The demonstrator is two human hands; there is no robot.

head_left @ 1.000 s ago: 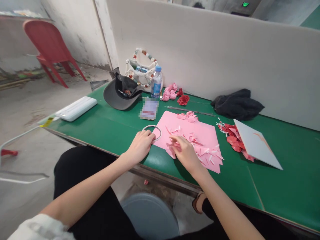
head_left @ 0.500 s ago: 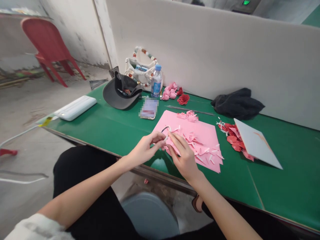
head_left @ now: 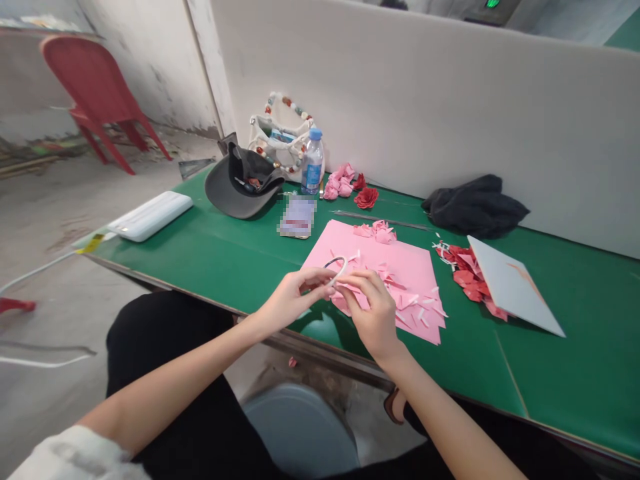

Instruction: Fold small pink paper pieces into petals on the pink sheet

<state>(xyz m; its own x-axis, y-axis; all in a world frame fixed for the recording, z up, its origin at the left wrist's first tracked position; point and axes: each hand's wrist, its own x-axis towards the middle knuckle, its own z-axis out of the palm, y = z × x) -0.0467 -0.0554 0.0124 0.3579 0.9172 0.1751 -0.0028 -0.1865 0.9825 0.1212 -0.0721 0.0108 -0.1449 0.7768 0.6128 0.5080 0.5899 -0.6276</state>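
A thin white ring with a dark inner side, which looks like a narrow roll of tape (head_left: 343,264), stands up from between my fingers. My left hand (head_left: 293,299) pinches its lower left part between thumb and fingers. Thumb and fingertips of my right hand (head_left: 373,313) close on its lower right side, close to the left fingertips; whether a loose end is pinched there I cannot tell. Both hands are above the near edge of a stack of pink paper (head_left: 413,260). Folded pink paper pieces (head_left: 377,231) and small white strips (head_left: 423,313) lie on the stack.
On the green table (head_left: 240,253) are a white power strip-like box (head_left: 150,217), cap (head_left: 240,183), phone (head_left: 297,217), bottle (head_left: 313,163), beaded bag (head_left: 285,133), paper flowers (head_left: 367,198), black cloth (head_left: 475,207), and a white board (head_left: 515,287) leaning over red paper pieces (head_left: 470,283).
My right hand has lowered slightly and its fingers have curled in more. The ring has turned a little, so more of its white curve shows. The things on the table have stayed put.
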